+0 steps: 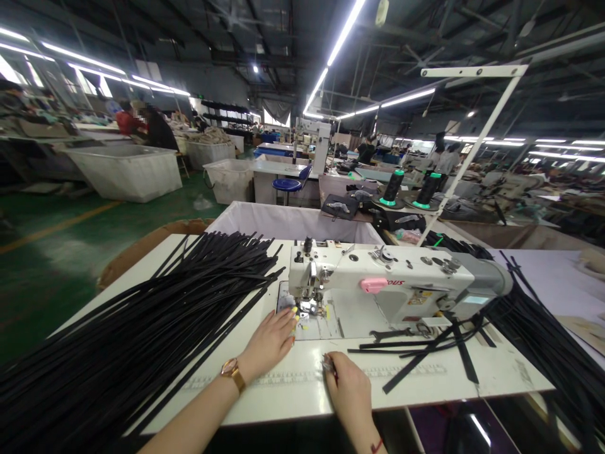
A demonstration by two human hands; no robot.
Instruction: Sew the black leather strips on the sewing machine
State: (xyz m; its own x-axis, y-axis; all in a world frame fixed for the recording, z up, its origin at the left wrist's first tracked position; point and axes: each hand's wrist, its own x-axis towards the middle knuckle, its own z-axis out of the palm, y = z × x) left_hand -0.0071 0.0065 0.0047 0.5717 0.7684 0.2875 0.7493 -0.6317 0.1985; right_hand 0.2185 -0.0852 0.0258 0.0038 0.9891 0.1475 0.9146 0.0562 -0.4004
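A white sewing machine (378,277) stands on the white table (283,403). My left hand (270,339), with a gold watch at the wrist, lies flat beside the needle area, its fingers stretched toward the presser foot (308,308). Nearer the table's front edge, my right hand (347,386) is closed around a small metal tool (327,363), which is partly hidden by the fingers. A big pile of long black strips (155,321) covers the table's left side. More black strips (425,353) and a wrench (391,335) lie below the machine arm.
Behind the table is a lined bin (293,222). Two black thread cones (392,188) stand behind the machine near a white thread stand (477,148). Further black strips (543,340) hang at the right. People, white tubs (127,173) and a blue stool (287,185) are farther back.
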